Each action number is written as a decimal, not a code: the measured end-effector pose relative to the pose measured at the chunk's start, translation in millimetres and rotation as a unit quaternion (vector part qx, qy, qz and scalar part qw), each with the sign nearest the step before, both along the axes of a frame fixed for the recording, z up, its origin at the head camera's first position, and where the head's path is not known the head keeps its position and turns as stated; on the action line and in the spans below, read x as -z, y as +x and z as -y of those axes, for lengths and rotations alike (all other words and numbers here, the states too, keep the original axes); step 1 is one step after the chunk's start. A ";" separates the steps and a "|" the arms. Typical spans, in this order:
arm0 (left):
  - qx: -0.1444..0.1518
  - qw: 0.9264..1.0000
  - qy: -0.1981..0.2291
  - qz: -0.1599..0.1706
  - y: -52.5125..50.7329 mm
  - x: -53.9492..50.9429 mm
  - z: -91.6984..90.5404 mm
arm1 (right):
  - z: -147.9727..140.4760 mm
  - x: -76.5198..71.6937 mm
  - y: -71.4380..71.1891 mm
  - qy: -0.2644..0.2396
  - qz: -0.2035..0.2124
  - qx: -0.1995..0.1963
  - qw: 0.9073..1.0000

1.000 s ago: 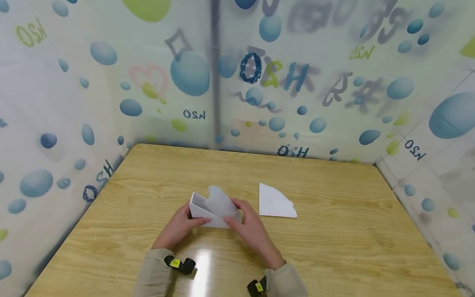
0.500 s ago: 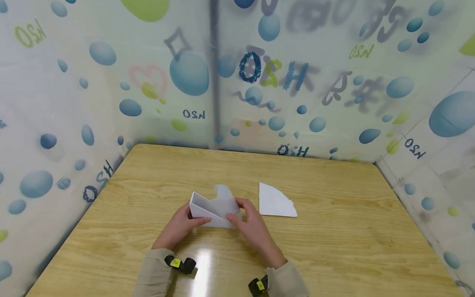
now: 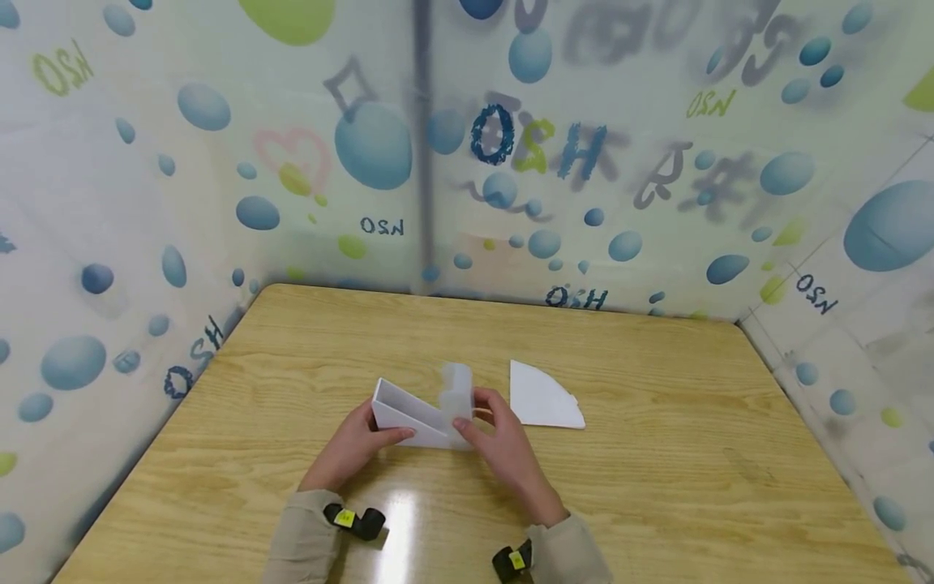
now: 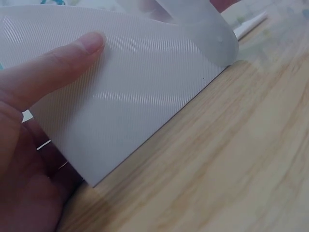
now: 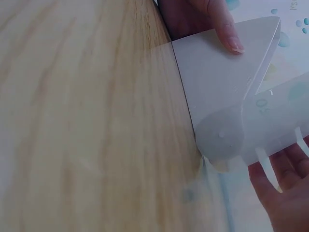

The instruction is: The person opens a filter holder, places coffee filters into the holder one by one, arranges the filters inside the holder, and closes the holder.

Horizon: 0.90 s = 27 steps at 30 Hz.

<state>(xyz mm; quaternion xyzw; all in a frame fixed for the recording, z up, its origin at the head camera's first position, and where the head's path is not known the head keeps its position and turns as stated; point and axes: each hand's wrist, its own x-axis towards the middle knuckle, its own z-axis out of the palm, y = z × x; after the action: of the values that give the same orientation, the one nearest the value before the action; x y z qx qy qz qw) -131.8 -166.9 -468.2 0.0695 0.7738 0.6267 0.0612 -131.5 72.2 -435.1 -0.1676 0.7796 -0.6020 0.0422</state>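
Observation:
A white, ribbed, wedge-shaped box [image 3: 426,426], open along its top, stands on the table near the middle. My left hand [image 3: 355,440] grips its left end, thumb [image 4: 72,58] flat on the front face and fingers round the end. At the right end, a translucent plastic flap [image 3: 456,397] with a rounded corner [image 5: 222,135] stands swung up. My right hand [image 3: 503,450] holds this flap between the thumb and the fingers behind it. To the right on the table lies a white quarter-circle piece [image 3: 543,396], touched by neither hand.
The wood-grain table [image 3: 693,454] spreads around the hands, with a glare patch in front of the box. Printed curtains [image 3: 642,162] with bubbles and letters enclose its back and sides. Each wrist wears a small black camera [image 3: 355,520].
The translucent flap has swung rightward and more upright, showing more of the box's opening. My right hand has shifted slightly right with it. The left hand and box have hardly moved.

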 end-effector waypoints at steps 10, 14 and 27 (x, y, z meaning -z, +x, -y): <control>0.010 1.000 0.008 0.016 6.7 -18.8 -3.5 | -2.0 -23.2 9.9 -0.041 -0.032 -0.002 0.999; 0.012 1.000 0.009 0.017 9.4 -23.7 -4.4 | -2.2 -32.5 14.3 -0.050 -0.040 0.011 0.998; 0.014 1.000 0.008 0.000 1.2 -1.0 0.8 | -6.6 -33.3 13.4 -0.099 -0.074 0.017 0.992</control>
<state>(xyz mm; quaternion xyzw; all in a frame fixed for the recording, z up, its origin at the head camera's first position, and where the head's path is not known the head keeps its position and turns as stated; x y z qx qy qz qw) -130.6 -167.7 -467.2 0.0811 0.7679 0.6316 0.0696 -118.1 78.8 -401.8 -0.2020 0.7197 -0.6629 -0.0427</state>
